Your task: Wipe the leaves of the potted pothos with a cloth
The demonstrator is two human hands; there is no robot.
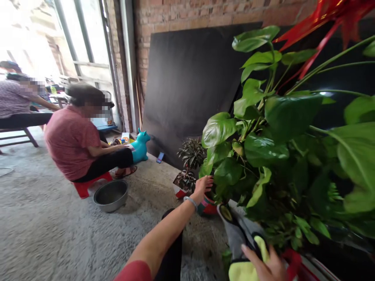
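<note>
My left hand point(202, 186), with a bracelet on its wrist, reaches to the lower leaves of a big green potted plant point(227, 169). Its fingers look stretched out, slightly bent, and appear to hold nothing; leaves partly screen the tips. Just below it is a red and green pot point(208, 206). At the bottom right, my right hand point(268, 265) is closed on grey and yellow-green socks point(236, 234), which lie against the plant's lower foliage. Part of that hand is cut off by the frame edge.
A smaller potted plant point(190, 156) stands left of the big one. Further left, a person point(72, 136) sits on a red stool point(83, 188) beside a grey basin point(111, 195). A teal animal figure point(141, 146) and a phone point(160, 157) are near the dark wall board point(193, 78).
</note>
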